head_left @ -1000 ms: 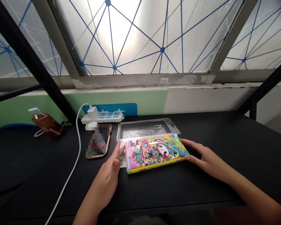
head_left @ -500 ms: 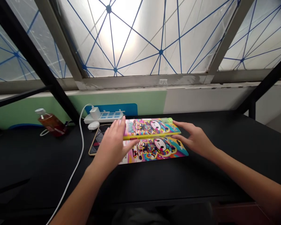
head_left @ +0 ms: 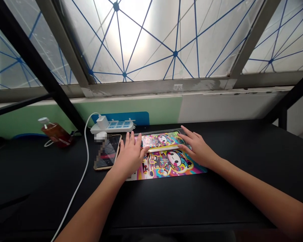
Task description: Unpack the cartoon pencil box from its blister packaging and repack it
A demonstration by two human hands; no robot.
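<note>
A narrow, flat box (head_left: 164, 141) with a bright cartoon print and a pale front edge lies across the rear part of a larger printed card (head_left: 164, 168). The card shows a similar white-faced cartoon figure. My left hand (head_left: 130, 154) rests on the box's left end, fingers spread and thumb along the front edge. At the other end, my right hand (head_left: 198, 148) touches the box with its fingertips and thumb, fingers apart. A clear strip (head_left: 164, 132) shows behind the box; what it belongs to, I cannot tell.
Left of the card lies a phone (head_left: 109, 154), with a small white object (head_left: 100, 136) behind it. A power strip (head_left: 118, 126) with a plugged-in charger stands at the back; its white cable (head_left: 84, 171) runs forward. A tilted bottle (head_left: 57, 132) is farther left. Dark frame bars flank the desk (head_left: 176, 201).
The box looks lower and flatter over the card, its yellow front edge now pale. My left hand has spread its fingers, and my right hand has come further in. More of the phone shows.
</note>
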